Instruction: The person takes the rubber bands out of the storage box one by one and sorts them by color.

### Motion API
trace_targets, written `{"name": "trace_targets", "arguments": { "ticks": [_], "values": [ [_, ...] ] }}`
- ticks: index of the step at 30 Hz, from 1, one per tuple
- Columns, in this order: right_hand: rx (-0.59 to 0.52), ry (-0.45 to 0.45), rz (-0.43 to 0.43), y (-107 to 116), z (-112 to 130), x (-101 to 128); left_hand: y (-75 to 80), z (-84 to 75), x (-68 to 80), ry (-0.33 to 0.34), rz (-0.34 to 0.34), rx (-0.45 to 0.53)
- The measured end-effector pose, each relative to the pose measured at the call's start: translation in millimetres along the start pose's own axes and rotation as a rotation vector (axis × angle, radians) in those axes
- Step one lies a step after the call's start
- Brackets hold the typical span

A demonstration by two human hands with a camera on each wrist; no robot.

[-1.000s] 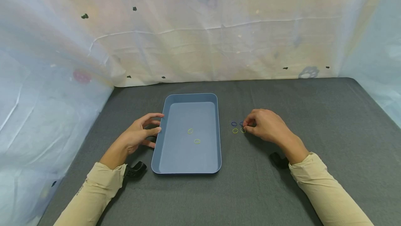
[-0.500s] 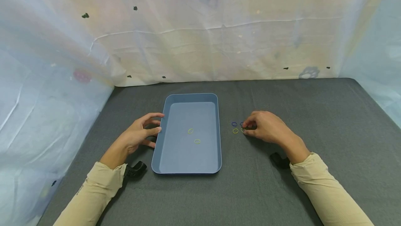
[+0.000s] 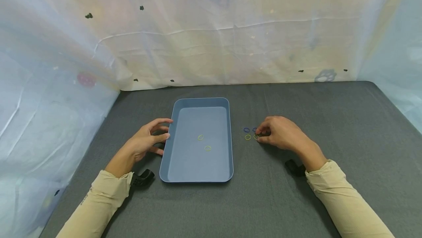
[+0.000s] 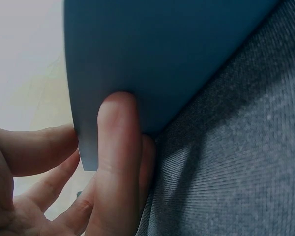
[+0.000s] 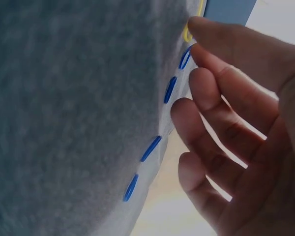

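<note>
Rubber bands point(image 3: 251, 134), small blue and yellow loops, lie in a tight cluster on the dark grey cloth of the bench point(image 3: 329, 120), just to the right of a blue tray point(image 3: 171, 150). Two more yellow bands point(image 3: 204, 142) lie flat inside the tray. The right hand point(image 3: 280, 133) rests on the cloth at the cluster's right edge, its fingers point(image 5: 211, 93) loosely curved and slightly spread, with the thumb tip touching a yellow band point(image 3: 256, 136). From these views it is not possible to tell whether that band is actually pinched. In the right wrist view, several blue bands point(image 5: 160, 118) lie in a line just beside the fingertips. The left hand point(image 3: 145, 142) sits against the tray's left wall, with one finger point(image 4: 115, 147) pressed flat on the outside of it and the others relaxed.

The bands are thin, light and close together, so a grab at one could drag a neighbour along or flick it across the cloth. A weak pinch on so slim a loop may slip. A firm push from the left hand could slide the tray.
</note>
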State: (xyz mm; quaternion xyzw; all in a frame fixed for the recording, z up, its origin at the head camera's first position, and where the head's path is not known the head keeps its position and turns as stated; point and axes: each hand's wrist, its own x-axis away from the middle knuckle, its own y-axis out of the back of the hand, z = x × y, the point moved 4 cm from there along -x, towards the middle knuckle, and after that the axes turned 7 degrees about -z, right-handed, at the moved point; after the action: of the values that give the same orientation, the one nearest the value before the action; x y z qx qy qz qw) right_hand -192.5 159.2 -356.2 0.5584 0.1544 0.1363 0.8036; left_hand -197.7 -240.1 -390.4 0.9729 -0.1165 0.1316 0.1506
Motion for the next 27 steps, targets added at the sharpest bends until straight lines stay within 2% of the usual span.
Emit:
{"name": "trace_targets", "arguments": {
  "ticks": [8, 15, 22, 27],
  "values": [
    [-0.021, 0.019, -0.031, 1, 0, -2, -1.0, -0.5, 2.3, 0.001, 0.004, -0.002],
    [-0.119, 0.074, -0.097, 7, 7, -4, -1.1, -1.8, 0.9, 0.000, -0.003, 0.003],
    [-0.161, 0.087, -0.082, 8, 14, -1, -3.6, 0.0, 2.5, 0.008, 0.011, 0.010],
    [-0.158, 0.139, -0.112, 9, 21, -2, -1.6, 0.4, 1.5, 0.004, 0.006, 0.011]
  ]
}}
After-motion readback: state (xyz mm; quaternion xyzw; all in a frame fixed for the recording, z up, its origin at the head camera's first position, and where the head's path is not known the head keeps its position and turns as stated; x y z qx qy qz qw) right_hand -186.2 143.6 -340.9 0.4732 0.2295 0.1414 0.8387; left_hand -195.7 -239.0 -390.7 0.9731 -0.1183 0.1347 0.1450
